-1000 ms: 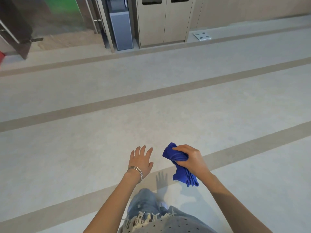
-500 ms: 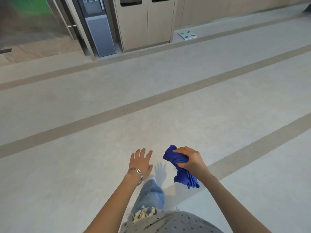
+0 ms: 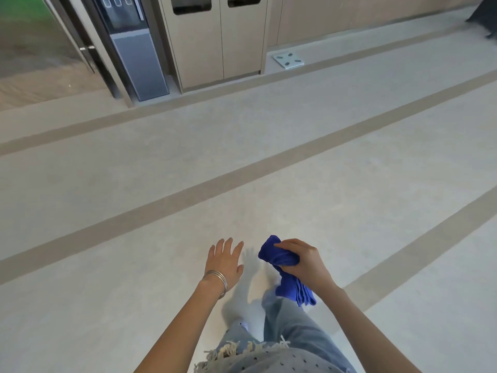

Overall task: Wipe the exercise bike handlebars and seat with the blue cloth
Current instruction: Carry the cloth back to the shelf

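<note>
Deep blue and soft-looking, the blue cloth (image 3: 281,257) is bunched into a thick wad at the lower centre of the frame, one rounded end poking up past the fingers and the other hanging down in loose folds over the person's thigh. Its middle is hidden inside the right hand (image 3: 305,263), so how it is folded there cannot be made out. That hand is clenched round the cloth, knuckles up, thumb side toward the left of the frame. Just left of it and apart from the cloth, the left hand (image 3: 225,261) is held out flat, palm down, fingers straight and slightly spread, holding nothing; thin silver bangles (image 3: 217,278) circle its wrist. Both bare forearms run in from the bottom edge. Below them are pale frayed jeans (image 3: 291,324) and a shoe tip that is mostly covered. The light floor (image 3: 134,211), crossed by darker diagonal bands, fills most of the frame. Along the top, a beige double-door cabinet (image 3: 220,44) and a grey water dispenser (image 3: 137,55) are cut off by the frame edge, a white bathroom scale (image 3: 288,60) lies right of the cabinet, and a dark shape (image 3: 484,14) in the upper right corner is too clipped to identify.
</note>
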Available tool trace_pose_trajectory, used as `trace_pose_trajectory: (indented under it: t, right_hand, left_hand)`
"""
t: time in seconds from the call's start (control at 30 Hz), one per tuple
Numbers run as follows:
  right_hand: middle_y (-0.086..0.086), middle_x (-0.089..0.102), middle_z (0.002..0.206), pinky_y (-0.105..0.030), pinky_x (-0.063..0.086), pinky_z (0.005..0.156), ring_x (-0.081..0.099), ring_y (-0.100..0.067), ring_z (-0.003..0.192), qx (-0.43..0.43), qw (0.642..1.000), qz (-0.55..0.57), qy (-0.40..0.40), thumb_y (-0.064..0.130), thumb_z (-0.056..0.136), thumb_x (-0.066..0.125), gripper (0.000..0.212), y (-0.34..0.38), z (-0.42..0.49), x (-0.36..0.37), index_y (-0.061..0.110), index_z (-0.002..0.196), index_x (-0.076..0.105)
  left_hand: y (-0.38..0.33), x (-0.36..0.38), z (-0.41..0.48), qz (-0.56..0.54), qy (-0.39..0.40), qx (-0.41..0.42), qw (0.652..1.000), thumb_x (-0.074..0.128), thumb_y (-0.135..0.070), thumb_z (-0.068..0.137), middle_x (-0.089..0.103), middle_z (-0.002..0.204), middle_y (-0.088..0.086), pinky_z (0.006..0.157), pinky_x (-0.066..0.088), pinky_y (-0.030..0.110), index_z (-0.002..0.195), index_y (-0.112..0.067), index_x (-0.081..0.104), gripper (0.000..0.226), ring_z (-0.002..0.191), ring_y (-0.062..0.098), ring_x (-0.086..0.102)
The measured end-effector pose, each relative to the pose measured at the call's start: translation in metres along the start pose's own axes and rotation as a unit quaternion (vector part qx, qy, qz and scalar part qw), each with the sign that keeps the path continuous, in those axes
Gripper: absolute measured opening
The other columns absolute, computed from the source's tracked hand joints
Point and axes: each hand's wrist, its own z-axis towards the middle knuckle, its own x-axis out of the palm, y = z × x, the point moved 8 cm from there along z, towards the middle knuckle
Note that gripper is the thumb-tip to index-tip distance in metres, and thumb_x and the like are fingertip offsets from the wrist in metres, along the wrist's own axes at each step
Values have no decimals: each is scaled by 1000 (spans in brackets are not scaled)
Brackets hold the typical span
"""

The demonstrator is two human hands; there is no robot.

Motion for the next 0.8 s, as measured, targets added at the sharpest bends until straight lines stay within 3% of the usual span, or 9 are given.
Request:
trace_pose_trajectory:
  t: [0.2, 0.33, 0.5, 0.8]
  right_hand:
    - [11, 62, 107, -13, 41, 83, 57, -9, 96, -13, 999, -12, 31, 7, 70, 74, 41, -20, 71, -21, 18, 109, 68]
    - [15, 60, 103, -6, 39, 78, 57, -8, 93, -20, 999, -5, 36, 6, 68, 74, 41, -36, 133, -53, 18, 108, 68]
    - [11, 61, 103, -18, 44, 80, 59, -12, 93, -33, 999, 8, 21, 2, 68, 73, 41, -50, 206, -111, 15, 106, 68]
    - [2, 62, 115, -25, 43, 88, 55, -16, 102, -63, 996, -36, 51, 5, 73, 72, 42, -81, 299, -179, 18, 113, 66]
  left_hand:
    - [-2, -6, 55, -10, 36, -26, 999, 29, -40, 99, 1, 159, 7, 120, 9, 43, 150, -24, 0, 61, 146, 30, 2]
    - [-7, -38, 108, -17, 35, -46, 998, 29, -40, 99, 0, 159, 7, 119, 10, 43, 150, -24, -1, 61, 146, 30, 2]
    - [-26, -96, 179, -10, 20, -57, 998, 30, -39, 99, 2, 159, 8, 119, 10, 43, 150, -23, 1, 61, 146, 30, 3]
    - [-65, -190, 288, -5, -34, -41, 999, 33, -38, 98, 6, 158, 8, 119, 12, 42, 150, -23, 4, 61, 145, 30, 6]
